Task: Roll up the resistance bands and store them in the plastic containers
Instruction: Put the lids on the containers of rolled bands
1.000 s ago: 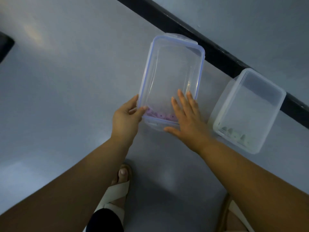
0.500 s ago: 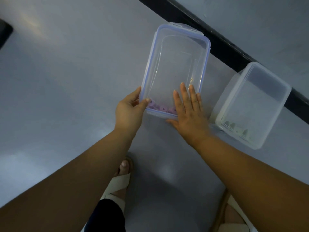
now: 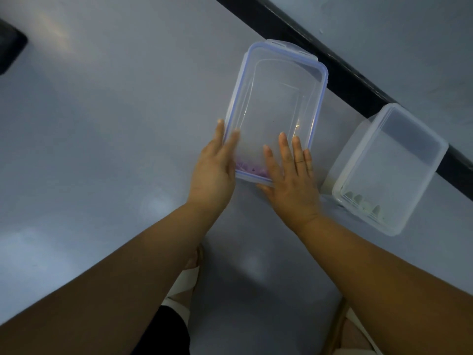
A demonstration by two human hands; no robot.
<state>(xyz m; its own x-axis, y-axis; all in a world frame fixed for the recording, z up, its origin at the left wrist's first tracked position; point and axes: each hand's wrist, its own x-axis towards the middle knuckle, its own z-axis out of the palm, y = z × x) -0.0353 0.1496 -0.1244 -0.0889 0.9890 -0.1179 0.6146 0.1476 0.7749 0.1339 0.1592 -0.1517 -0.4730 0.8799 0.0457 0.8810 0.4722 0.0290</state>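
A clear plastic container with a blue-rimmed lid (image 3: 275, 103) lies on the grey floor (image 3: 102, 149), and purple rolled bands (image 3: 247, 168) show through its near end. My left hand (image 3: 215, 170) lies flat against the container's near left corner, fingers straight. My right hand (image 3: 291, 180) presses flat on the lid's near right part, fingers spread. A second clear container with a white lid (image 3: 391, 170) stands to the right, with greenish rolled bands (image 3: 363, 201) at its near end.
A black strip (image 3: 340, 78) runs diagonally along the foot of the wall behind both containers. A dark object (image 3: 10, 49) sits at the far left edge. My feet in white sandals (image 3: 183, 283) stand on the floor below my arms.
My left hand has let go of the container's corner and now lies flat with straight fingers. The right hand stays flat on the lid.
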